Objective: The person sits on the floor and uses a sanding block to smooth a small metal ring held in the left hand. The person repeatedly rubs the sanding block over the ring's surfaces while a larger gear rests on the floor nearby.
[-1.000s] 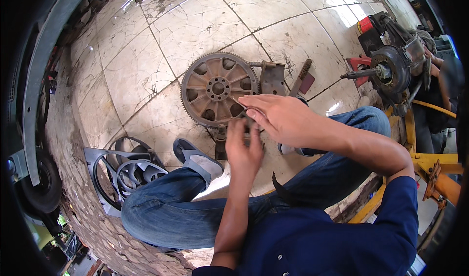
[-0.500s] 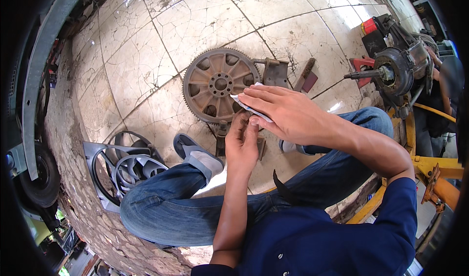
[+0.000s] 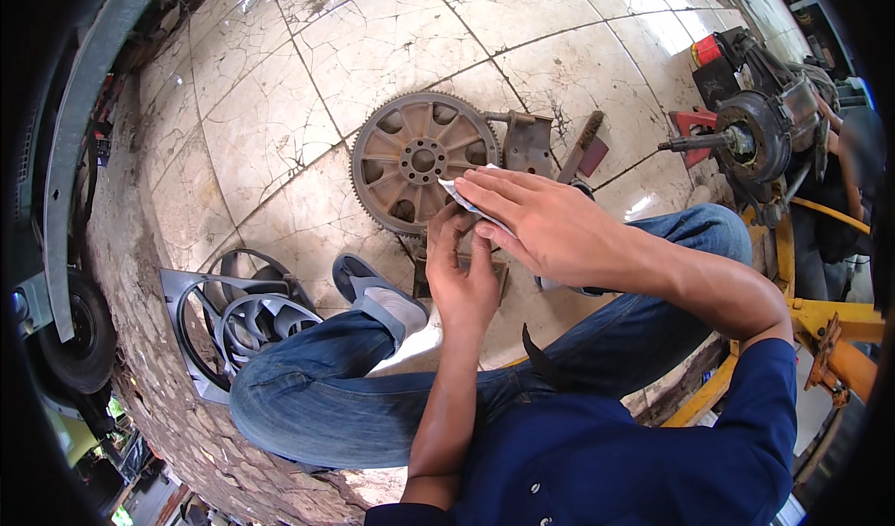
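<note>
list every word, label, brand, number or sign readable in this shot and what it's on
None reads clearly enough to quote.
Toothed wheel: no lettering I can make out.
White folded piece under the right hand: largely covered, no print readable.
Red-and-black box at upper right: any marking is too small and blurred.
Navy shirt: small pale marks on the front, too unclear to tell as letters.
</note>
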The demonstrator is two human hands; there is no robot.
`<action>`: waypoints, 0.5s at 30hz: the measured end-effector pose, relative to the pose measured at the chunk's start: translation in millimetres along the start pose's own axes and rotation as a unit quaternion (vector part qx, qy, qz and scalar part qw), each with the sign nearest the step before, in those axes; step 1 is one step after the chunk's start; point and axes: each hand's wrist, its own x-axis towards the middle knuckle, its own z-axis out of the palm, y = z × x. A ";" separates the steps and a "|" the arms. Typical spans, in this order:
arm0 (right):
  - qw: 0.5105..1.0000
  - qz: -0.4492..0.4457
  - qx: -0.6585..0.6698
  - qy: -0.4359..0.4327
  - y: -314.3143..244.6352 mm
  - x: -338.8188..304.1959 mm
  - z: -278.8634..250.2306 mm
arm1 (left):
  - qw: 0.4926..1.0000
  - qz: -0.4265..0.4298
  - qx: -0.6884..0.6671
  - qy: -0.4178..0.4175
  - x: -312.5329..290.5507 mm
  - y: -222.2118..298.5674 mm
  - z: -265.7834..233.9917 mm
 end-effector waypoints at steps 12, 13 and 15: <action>0.999 0.025 0.042 0.003 0.7 -1.8 4.7 | 0.995 0.051 0.085 0.010 -11.1 14.1 8.3; 0.999 0.030 0.044 -0.005 1.1 -1.6 4.1 | 0.991 0.072 0.112 0.030 -9.0 7.0 7.4; 1.000 0.009 0.020 0.009 -2.7 -3.1 4.3 | 0.993 0.067 0.088 0.050 -1.2 -1.4 1.7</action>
